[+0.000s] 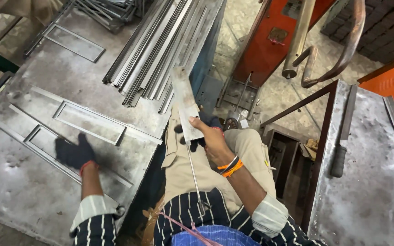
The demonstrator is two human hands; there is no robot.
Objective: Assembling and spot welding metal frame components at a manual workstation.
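My left hand (pixel 74 152), in a dark glove, rests flat on a steel table (pixel 19 182), on top of a rectangular sheet-metal frame (pixel 46 146) with a cut-out window. A second such frame (pixel 90 123) lies just beyond it. My right hand (pixel 208 139), bare with orange and black bands at the wrist, grips a flat metal strip (pixel 183 98) that points away from me over my lap. A thin rod (pixel 193 173) runs down from the hand toward my body.
A stack of long folded metal strips (pixel 160 45) lies across the table's far right part. Another frame (pixel 74 43) sits at the back. An orange machine (pixel 274 36) with curved pipes (pixel 343 50) stands ahead; a second steel table (pixel 370 173) with a handled tool (pixel 340 150) is at right.
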